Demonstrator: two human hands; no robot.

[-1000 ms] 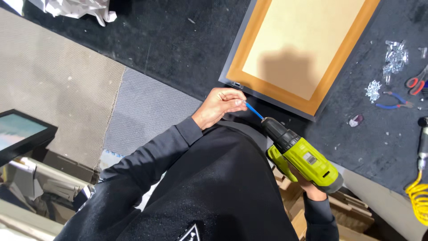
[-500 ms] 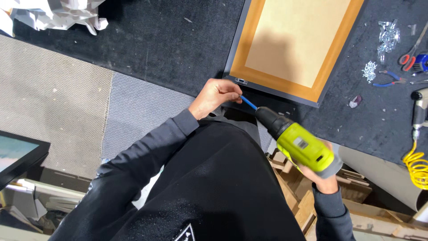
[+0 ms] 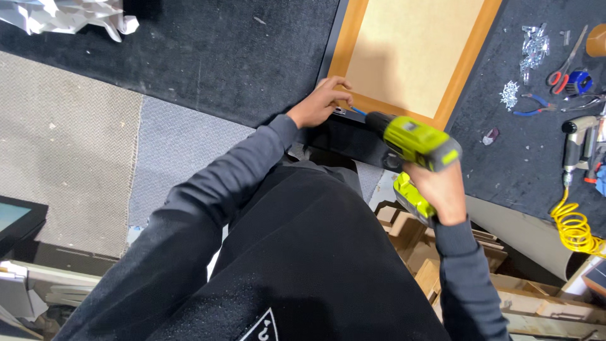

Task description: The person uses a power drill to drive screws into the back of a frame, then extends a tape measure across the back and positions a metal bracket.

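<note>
Gripping item one, your right hand (image 3: pixel 442 189) is clamped around the handle of a lime-green cordless drill (image 3: pixel 413 142), fingers wrapped shut, with the battery pack showing just below the hand. The drill is tilted, its blue bit (image 3: pixel 358 111) aimed at the near corner of the frame.

Item two: a wooden picture frame (image 3: pixel 461 76), lying back-side up on the tabletop (image 3: pixel 221 57), orange-brown border around a pale backing board (image 3: pixel 410 44), dark outer edge toward you.

Item three: your left hand (image 3: pixel 319 102), fingers curled together and pressed on the frame's near corner, touching a small metal fitting (image 3: pixel 339 111) right beside the bit tip. Whether the fingertips pinch the fitting or only steady it, you cannot tell from this view.

Item four, surface: the tabletop is covered in dark carpet-like material.

Item five, sundries to your right, well apart from the frame corner: a heap of small silvery hardware (image 3: pixel 509 95), blue-handled pliers (image 3: pixel 533 106), red-handled scissors (image 3: pixel 565 66), an air tool (image 3: pixel 576 142) with a coiled yellow hose (image 3: pixel 571 224).

Item six: crumpled white paper (image 3: pixel 69 16) at the far left corner of the tabletop.

Item seven: stacked wooden offcuts (image 3: pixel 480 252) below the tabletop edge, beneath your right forearm.
</note>
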